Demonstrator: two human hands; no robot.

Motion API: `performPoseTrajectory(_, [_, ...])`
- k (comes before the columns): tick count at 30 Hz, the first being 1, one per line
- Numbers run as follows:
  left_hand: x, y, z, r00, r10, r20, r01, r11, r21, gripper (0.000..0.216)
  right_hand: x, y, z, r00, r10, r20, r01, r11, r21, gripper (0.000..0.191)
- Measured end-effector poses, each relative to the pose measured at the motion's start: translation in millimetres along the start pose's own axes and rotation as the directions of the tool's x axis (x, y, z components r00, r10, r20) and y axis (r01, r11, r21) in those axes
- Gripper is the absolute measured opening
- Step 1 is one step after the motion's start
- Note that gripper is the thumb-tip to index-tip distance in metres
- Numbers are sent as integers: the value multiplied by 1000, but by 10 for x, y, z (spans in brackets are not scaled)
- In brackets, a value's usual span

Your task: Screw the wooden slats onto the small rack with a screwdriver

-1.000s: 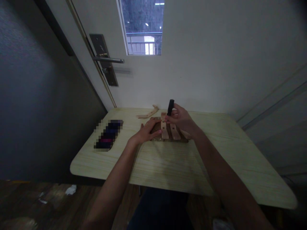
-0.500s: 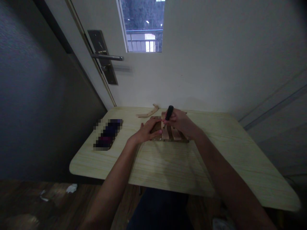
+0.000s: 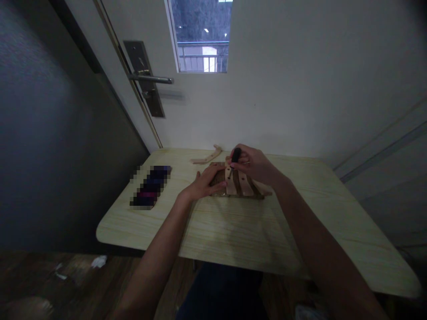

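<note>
My right hand (image 3: 254, 163) is closed around the black handle of a screwdriver (image 3: 236, 155). The screwdriver tilts, its thin shaft pointing down to a dark hole in the nearest pale wooden strip (image 3: 231, 187). Beneath lies a brown wooden board (image 3: 218, 177) carrying this strip, a second pale strip (image 3: 246, 186) and another pale piece (image 3: 265, 188) at its right end, partly behind my right hand. My left hand (image 3: 204, 182) lies spread over the board's left part, thumb and fingers apart, fingertips against the nearest strip's left edge.
A loose curved wooden piece (image 3: 208, 158) with holes lies behind the board. Left on the pale table (image 3: 187, 226) is a dark pixelated object (image 3: 150, 187). The white door (image 3: 267, 111) with its metal handle (image 3: 151, 79) rises directly behind the table.
My right hand has shifted slightly to the right and up, with its grip on the screwdriver changed. More of the pale strips now shows. My left hand stays in place.
</note>
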State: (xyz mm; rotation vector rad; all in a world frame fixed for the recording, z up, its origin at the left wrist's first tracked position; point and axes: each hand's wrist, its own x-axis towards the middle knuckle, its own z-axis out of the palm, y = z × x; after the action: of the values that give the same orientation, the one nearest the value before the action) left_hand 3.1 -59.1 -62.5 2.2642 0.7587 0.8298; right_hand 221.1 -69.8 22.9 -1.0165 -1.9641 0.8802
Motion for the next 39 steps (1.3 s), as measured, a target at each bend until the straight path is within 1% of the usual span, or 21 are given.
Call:
performPoseTrajectory(2, [9,10,-9,1000,15,9,-15,1000,0,59,-1,-15,-28,1000,7,24,-7,1000,-3,17])
performPoseTrajectory(4, [11,25,-18,1000,-4,13,4,1000,16,61,-1,-21,-50,1000,-3,28,4,999,-36,17])
performPoseTrajectory(7, [-3,33,-20,998,-55,19,54,997,47,64,1,-5,-67,999,-22,42,25,997,-74,17])
performPoseTrajectory(10, [-24,16,-15,995,-90,37,87,994,63,69,13,44,-84,996,-19,92,21,1000,-12,18])
performPoseTrajectory(12, [-32,3,-18,990,-134,53,130,988,79,73,32,75,-110,991,-38,131,36,999,22,16])
performPoseTrajectory(15, [-28,-6,-37,976,-200,84,192,976,100,76,81,77,-173,979,-85,183,92,995,-30,16])
performPoseTrajectory(17, [-15,-11,-53,975,-199,101,189,977,101,77,113,51,-209,967,-88,240,110,991,-80,21])
performPoseTrajectory(20, [14,-30,-79,978,-174,116,163,981,102,80,146,20,-226,951,-130,282,157,985,-74,26])
performPoseTrajectory(22, [40,-45,-104,974,-183,136,168,979,118,82,160,28,-223,947,-164,276,183,982,-43,25])
performPoseTrajectory(24, [76,-54,-140,967,-187,172,164,977,137,81,174,53,-227,952,-166,259,183,982,-41,23])
performPoseTrajectory(29, [182,-50,-229,964,-122,237,90,986,141,81,235,79,-325,972,-138,188,156,984,-83,26])
performPoseTrajectory(31, [208,-55,-237,960,-146,240,109,981,161,82,256,68,-382,973,-147,175,169,979,-114,27])
performPoseTrajectory(35, [224,-98,-210,944,-247,217,203,957,205,85,272,83,-442,964,-217,156,242,956,-167,31])
performPoseTrajectory(37, [221,-129,-190,941,-243,237,197,959,203,86,278,116,-432,960,-244,138,264,952,-152,31])
performPoseTrajectory(39, [210,-156,-168,950,-221,223,178,964,198,86,288,152,-405,958,-268,102,280,951,-132,28])
